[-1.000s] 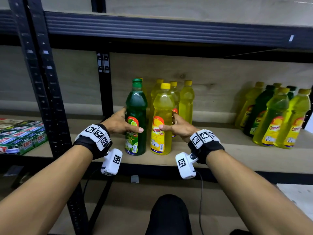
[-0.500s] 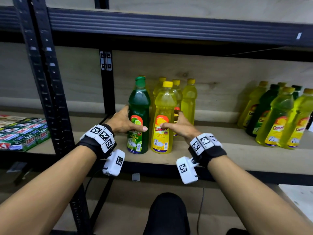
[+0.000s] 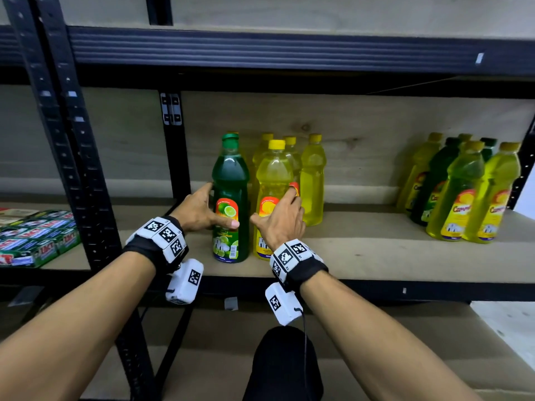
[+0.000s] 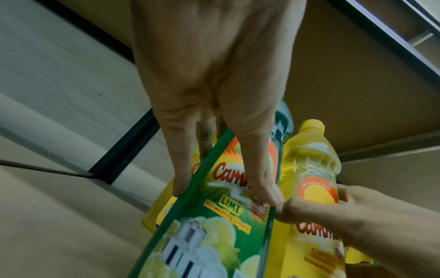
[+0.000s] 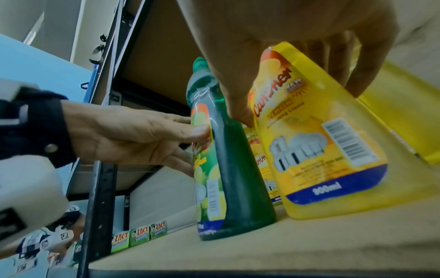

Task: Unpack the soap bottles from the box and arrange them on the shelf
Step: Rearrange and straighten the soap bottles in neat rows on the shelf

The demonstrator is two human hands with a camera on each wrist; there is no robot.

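Note:
A dark green lime soap bottle (image 3: 230,180) and a yellow soap bottle (image 3: 273,175) stand side by side near the front of the wooden shelf (image 3: 376,250). My left hand (image 3: 212,209) grips the green bottle (image 4: 214,235) from its left, thumb across the label. My right hand (image 3: 278,215) grips the yellow bottle (image 5: 321,150), thumb on the left, fingers round the right side. In the right wrist view the left hand (image 5: 185,143) holds the green bottle (image 5: 228,169). The two thumbs almost touch between the bottles.
Several more yellow bottles (image 3: 312,180) stand right behind the held pair. A mixed group of yellow and green bottles (image 3: 463,192) fills the shelf's right end. Green soap boxes (image 3: 34,241) lie left of the black post (image 3: 86,169). A shelf beam (image 3: 289,50) runs overhead.
My right hand has shifted left and further round the yellow bottle. The left hand keeps its hold on the green bottle. Both bottles stand about where they were.

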